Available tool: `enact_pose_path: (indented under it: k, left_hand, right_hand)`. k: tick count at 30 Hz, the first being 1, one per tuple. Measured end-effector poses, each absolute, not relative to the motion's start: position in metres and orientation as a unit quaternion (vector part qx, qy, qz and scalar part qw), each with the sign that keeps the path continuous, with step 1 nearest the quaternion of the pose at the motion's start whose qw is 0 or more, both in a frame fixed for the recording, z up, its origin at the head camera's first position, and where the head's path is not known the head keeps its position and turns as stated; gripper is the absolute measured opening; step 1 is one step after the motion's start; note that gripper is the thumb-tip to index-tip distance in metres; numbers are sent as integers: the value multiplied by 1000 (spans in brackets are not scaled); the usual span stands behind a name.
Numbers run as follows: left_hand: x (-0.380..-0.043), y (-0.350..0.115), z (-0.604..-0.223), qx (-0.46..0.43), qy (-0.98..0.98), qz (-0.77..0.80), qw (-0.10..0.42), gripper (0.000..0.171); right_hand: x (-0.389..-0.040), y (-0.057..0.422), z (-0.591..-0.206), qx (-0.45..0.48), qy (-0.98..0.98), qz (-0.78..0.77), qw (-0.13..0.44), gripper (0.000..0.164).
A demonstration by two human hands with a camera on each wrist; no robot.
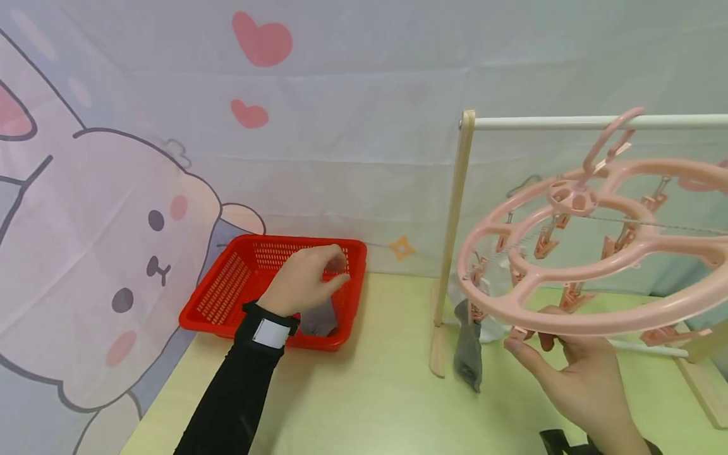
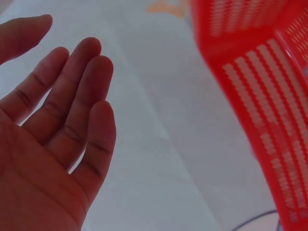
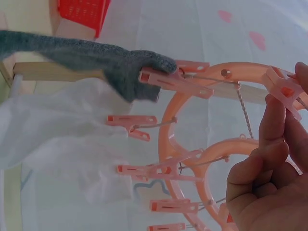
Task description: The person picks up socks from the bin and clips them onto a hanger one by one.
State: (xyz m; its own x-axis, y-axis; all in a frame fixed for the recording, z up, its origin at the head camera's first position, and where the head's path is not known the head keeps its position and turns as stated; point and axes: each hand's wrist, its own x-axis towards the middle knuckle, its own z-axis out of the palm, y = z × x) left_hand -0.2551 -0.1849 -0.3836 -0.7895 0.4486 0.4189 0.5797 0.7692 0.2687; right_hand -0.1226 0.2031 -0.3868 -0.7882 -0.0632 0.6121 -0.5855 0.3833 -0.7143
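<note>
Above the red basket [image 1: 199, 319], my left hand [image 1: 304, 281] hovers with relaxed, slightly bent fingers and nothing in them. Below it lies a grey cloth piece [image 1: 320, 320], partly hidden by the wrist. My right hand [image 1: 588, 373] pinches a pink clothespin [image 3: 284, 89] at the near rim of the round pink drying hanger [image 1: 512, 309]. From another of the hanger's clips, a grey sock [image 1: 469, 360] dangles; in the right wrist view that clip [image 3: 178, 83] grips the sock's end. Beside the sock a white cloth [image 3: 62, 125] hangs from more clips.
The hanger hooks over a white rod [image 1: 529, 123] on a wooden stand [image 1: 455, 221] at the right. Several further clips dangle beneath its rings. A printed curtain [image 1: 364, 126] rises behind the light yellow-green table [image 1: 375, 392].
</note>
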Motion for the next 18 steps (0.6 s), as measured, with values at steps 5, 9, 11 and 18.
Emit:
enact_pose_path:
  k: [5, 9, 11, 18]
  left_hand:
    - [-279, -204, -398, -252, -943, -174, 133, 20]
    - [-300, -216, -413, -231, -956, -153, 94, 20]
    - [-311, -222, -422, -218, -963, -138, 73, 21]
    - [-334, -234, -443, -190, -977, -101, -6, 25]
  right_hand:
    - [-127, 195, -388, 221, -784, 519, 259, 33]
    - [-131, 193, -389, 211, -793, 510, 260, 32]
    - [-132, 193, -390, 203, -801, 498, 263, 31]
    - [-137, 198, -392, 202, -818, 473, 258, 30]
